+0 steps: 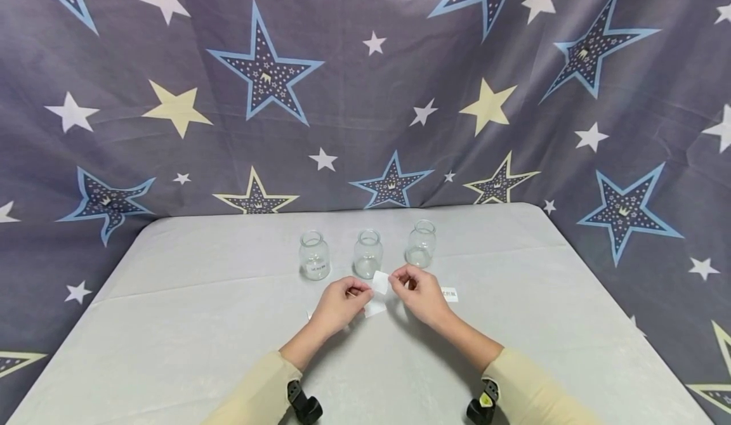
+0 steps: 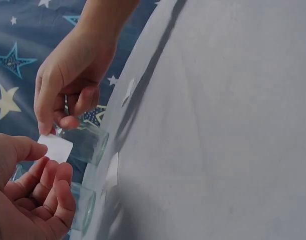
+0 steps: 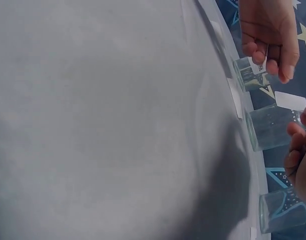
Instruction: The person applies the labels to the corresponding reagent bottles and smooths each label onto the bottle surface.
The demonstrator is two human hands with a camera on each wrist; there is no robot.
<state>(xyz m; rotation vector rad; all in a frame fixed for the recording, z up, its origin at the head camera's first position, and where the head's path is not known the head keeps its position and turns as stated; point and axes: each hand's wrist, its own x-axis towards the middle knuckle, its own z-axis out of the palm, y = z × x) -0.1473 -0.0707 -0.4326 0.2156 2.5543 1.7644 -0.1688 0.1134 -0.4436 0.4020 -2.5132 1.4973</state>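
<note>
A small white label (image 1: 381, 282) is pinched at its edge by the right hand's (image 1: 419, 295) fingertips. The left hand (image 1: 341, 301) hovers beside it, fingers loosely curled. A slim gap separates the left fingertips from the label (image 3: 290, 101) in the right wrist view, though the left thumb overlaps the label (image 2: 58, 148) in the left wrist view. Behind the hands stand three open glass jars: the left jar (image 1: 314, 250) bears a white printed label, while the middle jar (image 1: 367, 250) and right jar (image 1: 421, 241) show none.
On the grey-white tabletop (image 1: 188, 330) lie a white slip (image 1: 375, 309) near the left hand and a printed slip (image 1: 450, 294) by the right wrist. Another slip's edge (image 1: 309, 314) peeks out left of the left hand. A star-patterned cloth (image 1: 342, 95) hangs behind the table.
</note>
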